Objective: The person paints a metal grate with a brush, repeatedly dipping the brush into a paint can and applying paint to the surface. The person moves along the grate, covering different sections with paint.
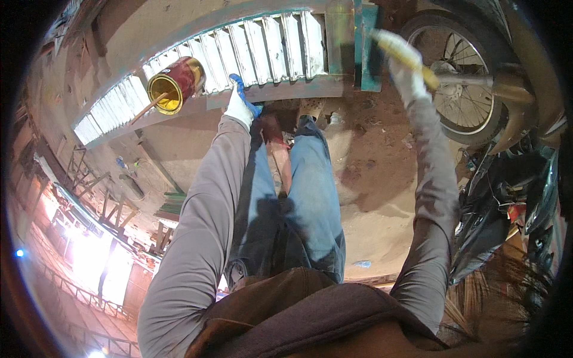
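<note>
In front of me lies a long slatted wooden panel (270,92), its slats white and its frame brownish with green traces. My left hand (240,107), in a white glove with blue fingers, grips the panel's near edge, thumb on top. To its left, an open dark red paint tin (192,74) with a yellow inside rests tilted on the panel. A thin wooden stick (148,108) pokes out of it. Off the panel's right end, my gloved right hand (408,80) is raised, closed round a yellowish paintbrush (399,49) blurred by motion.
A motorcycle wheel (456,77) stands close by my right hand. Black plastic sheeting (507,197) lies at the right. Green-painted wood (370,51) adjoins the panel's right end. Wooden pieces (116,209) stand at the left on sandy ground.
</note>
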Motion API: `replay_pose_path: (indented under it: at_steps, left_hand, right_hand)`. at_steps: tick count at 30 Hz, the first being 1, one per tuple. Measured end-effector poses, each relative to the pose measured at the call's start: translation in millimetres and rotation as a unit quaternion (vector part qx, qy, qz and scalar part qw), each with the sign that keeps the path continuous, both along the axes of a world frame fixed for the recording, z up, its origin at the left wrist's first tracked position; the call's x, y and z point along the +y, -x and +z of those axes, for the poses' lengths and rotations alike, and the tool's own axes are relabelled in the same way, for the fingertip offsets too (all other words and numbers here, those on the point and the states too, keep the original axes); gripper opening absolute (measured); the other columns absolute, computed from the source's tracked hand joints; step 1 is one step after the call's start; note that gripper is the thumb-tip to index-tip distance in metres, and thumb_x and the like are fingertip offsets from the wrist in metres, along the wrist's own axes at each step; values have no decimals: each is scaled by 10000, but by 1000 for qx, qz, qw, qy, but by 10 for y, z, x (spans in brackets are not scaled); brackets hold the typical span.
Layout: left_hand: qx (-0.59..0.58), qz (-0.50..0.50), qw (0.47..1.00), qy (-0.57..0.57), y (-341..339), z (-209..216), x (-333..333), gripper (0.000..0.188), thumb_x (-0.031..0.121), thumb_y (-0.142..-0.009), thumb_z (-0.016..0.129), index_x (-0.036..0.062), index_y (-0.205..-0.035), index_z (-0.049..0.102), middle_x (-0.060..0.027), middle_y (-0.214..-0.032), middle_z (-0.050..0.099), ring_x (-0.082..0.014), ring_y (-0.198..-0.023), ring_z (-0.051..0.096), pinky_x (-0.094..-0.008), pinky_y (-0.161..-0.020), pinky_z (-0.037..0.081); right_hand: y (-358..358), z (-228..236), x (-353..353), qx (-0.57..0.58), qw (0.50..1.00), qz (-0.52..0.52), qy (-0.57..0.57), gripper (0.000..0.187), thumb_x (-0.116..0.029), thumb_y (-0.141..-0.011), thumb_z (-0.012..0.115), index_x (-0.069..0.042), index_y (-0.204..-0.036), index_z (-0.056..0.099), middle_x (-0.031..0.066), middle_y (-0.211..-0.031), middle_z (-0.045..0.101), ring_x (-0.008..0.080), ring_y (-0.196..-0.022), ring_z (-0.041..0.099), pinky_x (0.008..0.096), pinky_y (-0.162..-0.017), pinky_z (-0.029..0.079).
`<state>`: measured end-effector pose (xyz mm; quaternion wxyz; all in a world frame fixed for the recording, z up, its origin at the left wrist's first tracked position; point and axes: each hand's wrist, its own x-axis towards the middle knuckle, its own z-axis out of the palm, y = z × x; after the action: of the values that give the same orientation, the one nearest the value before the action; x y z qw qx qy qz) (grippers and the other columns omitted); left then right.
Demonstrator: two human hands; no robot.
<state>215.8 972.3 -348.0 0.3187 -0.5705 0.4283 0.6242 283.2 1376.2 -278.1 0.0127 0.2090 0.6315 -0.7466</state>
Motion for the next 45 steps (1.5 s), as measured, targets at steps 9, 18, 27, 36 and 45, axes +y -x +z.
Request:
replay_pose_path:
  at_steps: [9,18,27,36,45]
  left_hand:
    - [8,-3,998,-65,47,-75,-108,821,713,-664,720,106,-1188,546,-96,-1094,610,-328,-970,617,-467,-858,539]
    - [12,-13,1000,8,53,47,93,787,703,-681,710,109,-1177,568,-97,-1117,621,-320,-1029,606,-476,-889,528]
    - [13,-2,999,-33,94,318,260,788,727,-689,683,128,-1187,565,-87,-1149,607,-308,-1015,618,-473,-866,528]
    - [0,-32,999,-20,97,67,140,760,728,-713,656,132,-1176,570,-96,-1189,600,-300,-1034,598,-477,-884,510]
    - [130,-365,922,18,-750,282,-775,667,425,-917,638,81,-1407,344,-110,-1207,569,-225,-977,610,-357,-784,528]
  right_hand:
    - [128,-736,113,-195,915,126,-331,385,-340,-1022,416,-104,-1269,595,89,-1014,680,236,-944,630,309,-843,486]
    - [-836,-489,-323,-276,956,-8,-102,382,-349,-991,551,-52,-1212,648,10,-1042,646,98,-963,552,243,-863,455]
    - [-1138,-145,-1475,-51,805,14,-591,337,-149,-783,666,-200,-1116,671,46,-1154,652,255,-1058,627,379,-881,504]
    - [-1354,-500,-2457,-113,781,-26,-614,376,-156,-769,656,-180,-1144,643,69,-1128,648,246,-1038,635,389,-871,516]
    - [-1054,-458,-2180,-203,708,-68,-672,352,-162,-830,605,-188,-1179,633,31,-1160,657,227,-1035,640,377,-844,524]
